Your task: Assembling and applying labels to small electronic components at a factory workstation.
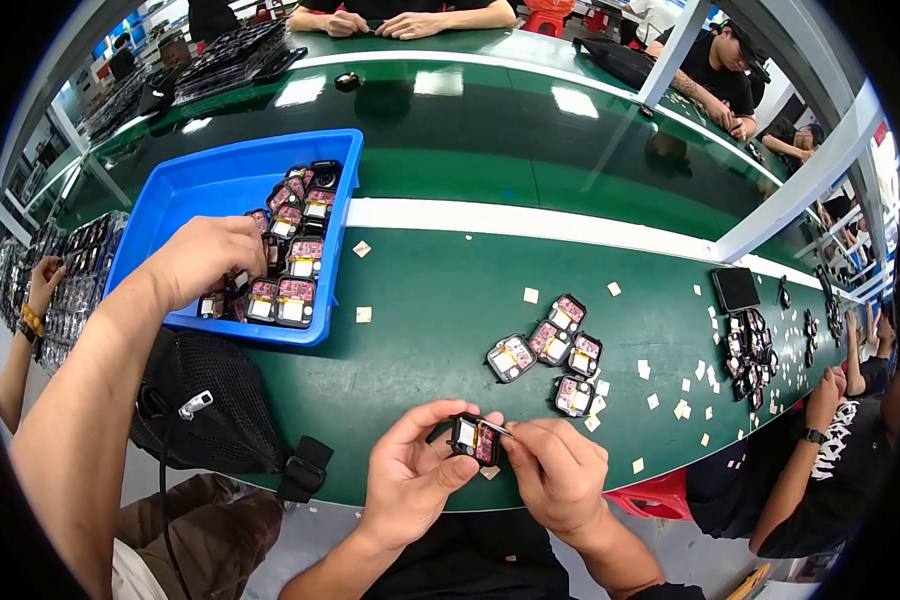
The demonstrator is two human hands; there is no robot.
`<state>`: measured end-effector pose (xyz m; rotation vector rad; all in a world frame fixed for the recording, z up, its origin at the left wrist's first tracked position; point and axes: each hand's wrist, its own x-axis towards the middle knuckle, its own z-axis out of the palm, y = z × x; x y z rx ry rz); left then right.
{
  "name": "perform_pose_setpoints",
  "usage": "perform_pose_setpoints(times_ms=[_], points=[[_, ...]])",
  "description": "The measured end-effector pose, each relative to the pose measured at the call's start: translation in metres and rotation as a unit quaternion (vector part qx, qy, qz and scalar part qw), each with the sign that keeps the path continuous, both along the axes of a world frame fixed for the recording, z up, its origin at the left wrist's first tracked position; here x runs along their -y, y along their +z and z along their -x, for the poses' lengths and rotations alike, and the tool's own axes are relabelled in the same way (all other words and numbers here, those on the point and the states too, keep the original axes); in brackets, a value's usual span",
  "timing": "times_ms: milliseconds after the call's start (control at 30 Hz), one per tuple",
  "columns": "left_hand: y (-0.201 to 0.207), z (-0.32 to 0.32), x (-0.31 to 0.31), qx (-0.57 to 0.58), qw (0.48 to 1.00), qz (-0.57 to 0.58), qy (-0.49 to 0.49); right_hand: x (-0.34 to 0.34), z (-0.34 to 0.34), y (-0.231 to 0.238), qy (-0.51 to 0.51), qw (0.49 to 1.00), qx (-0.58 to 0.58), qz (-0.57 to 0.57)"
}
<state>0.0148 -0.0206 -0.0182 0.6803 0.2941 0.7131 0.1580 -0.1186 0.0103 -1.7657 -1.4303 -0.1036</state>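
Left hand [410, 480], as I watch from my remote seat, is curled around the unit [474, 441] at the lower middle of the frame, thumb on its near side and fingers behind it. My right hand [562, 468] has thumb and fingertips pinched together at the unit's right edge, on a thin pale sliver [496, 428]; I cannot tell what that sliver is.

I see the unit held tilted above the near edge of the green table [420, 290], its open face turned up toward me. It has a black, squarish shell with rounded corners. Inside, a whitish block fills the left part, a narrow yellow strip runs beside it, and a pinkish-red board with small dark and light parts takes up the right.

Right of centre, I count five loose units [550, 343] of the same look, lying close together on the green, open faces up. Small cream squares [531, 295] are scattered around them and farther toward the right, where a dark heap [750, 350] lies below a black box [735, 289].

At the upper left sits a blue tray [198, 185], with more such units crowded along its right side. A co-worker's hand [210, 258] reaches in among them, fingertips partly hidden. Below the tray, I see a black mesh bag [215, 400].
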Motion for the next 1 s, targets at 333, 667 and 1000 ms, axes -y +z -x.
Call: perform_pose_setpoints(times_ms=[333,667,1000], points=[[0.005,-0.003,0.002,-0.024,0.999,-0.022,0.025,0.001,0.0,0.006,-0.005,0.998,0.057,0.026],[0.01,-0.002,0.003,-0.027,0.999,-0.012,0.018,0.005,-0.003,0.005,0.007,1.0,0.007,0.013],[0.008,-0.002,0.003,-0.023,1.0,-0.013,0.016,0.002,-0.004,0.007,0.02,1.0,-0.013,0.016]])
